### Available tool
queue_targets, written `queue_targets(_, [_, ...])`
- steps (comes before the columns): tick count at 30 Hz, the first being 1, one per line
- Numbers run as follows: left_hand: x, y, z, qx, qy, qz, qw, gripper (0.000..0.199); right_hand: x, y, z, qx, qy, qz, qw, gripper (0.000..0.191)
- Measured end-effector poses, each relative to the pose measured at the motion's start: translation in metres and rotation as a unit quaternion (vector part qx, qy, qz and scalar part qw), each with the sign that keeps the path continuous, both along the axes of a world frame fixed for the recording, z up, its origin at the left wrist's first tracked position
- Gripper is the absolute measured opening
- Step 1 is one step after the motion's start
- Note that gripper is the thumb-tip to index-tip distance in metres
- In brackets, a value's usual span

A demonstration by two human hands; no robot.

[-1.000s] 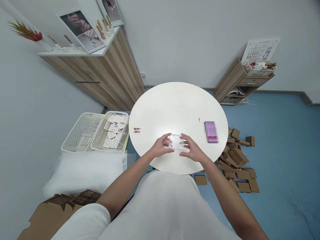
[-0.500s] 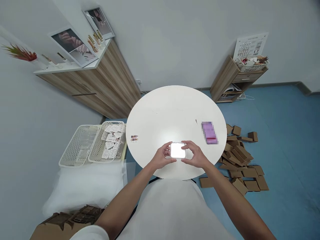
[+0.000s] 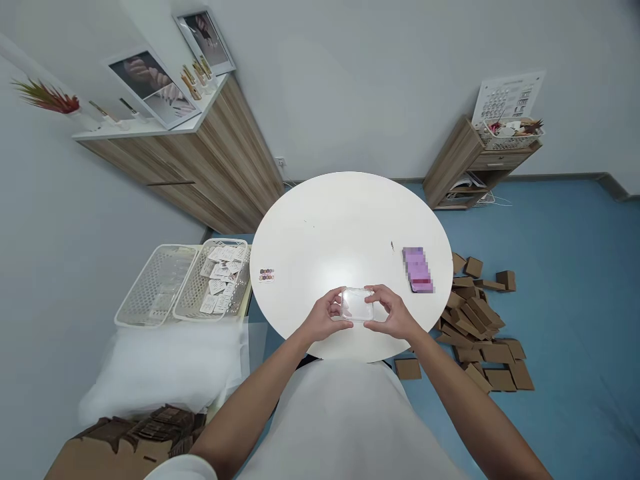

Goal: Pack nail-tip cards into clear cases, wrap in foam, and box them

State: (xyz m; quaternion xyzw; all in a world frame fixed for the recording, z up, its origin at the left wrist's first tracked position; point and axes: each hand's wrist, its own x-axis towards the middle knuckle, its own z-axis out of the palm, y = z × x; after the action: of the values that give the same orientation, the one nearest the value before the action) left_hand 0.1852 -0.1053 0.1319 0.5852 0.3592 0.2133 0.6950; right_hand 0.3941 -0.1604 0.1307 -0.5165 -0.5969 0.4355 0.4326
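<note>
A small clear plastic case point(image 3: 357, 305), rectangular with rounded corners, is held between my two hands over the near part of the round white table point(image 3: 345, 213). My left hand point(image 3: 327, 317) grips its left edge, with fingers at the top corner and thumb below. On the opposite edge, my right hand point(image 3: 393, 313) has its fingers over the upper right corner and its thumb at the lower one. What lies inside the case cannot be made out. A small card with coloured dots point(image 3: 267, 275) rests at the table's left, and a purple, pixelated item point(image 3: 419, 270) at its right.
White baskets point(image 3: 183, 283) stand left of the table, one with printed cards. White wrapping sheets point(image 3: 165, 367) and a carton point(image 3: 115, 453) lie nearer. Brown boxes point(image 3: 483, 320) are piled on the floor at right. Wooden cabinets point(image 3: 235, 153) stand behind.
The bright glare on the case has gone, and its clear surface now shows. Both hands keep their grip on it. The whole view has shifted slightly.
</note>
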Motion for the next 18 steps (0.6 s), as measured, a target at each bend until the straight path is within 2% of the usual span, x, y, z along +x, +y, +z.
queue_targets(5, [0.003, -0.004, 0.0, -0.023, -0.016, 0.014, 1.0, 0.078, 0.001, 0.001, 0.002, -0.015, 0.001, 0.005, 1.0, 0.042])
queue_targets(11, [0.003, -0.006, 0.003, -0.093, -0.047, 0.014, 0.994, 0.075, 0.009, -0.001, 0.004, -0.029, 0.013, 0.01, 0.999, 0.04])
queue_targets(15, [-0.003, -0.01, -0.007, -0.112, -0.023, 0.015, 0.993, 0.066, 0.01, 0.0, 0.004, -0.052, 0.02, 0.032, 0.998, 0.042])
queue_targets(18, [-0.008, -0.013, -0.017, -0.102, -0.006, 0.019, 0.995, 0.063, 0.005, 0.004, 0.004, -0.116, 0.039, 0.032, 0.992, 0.042])
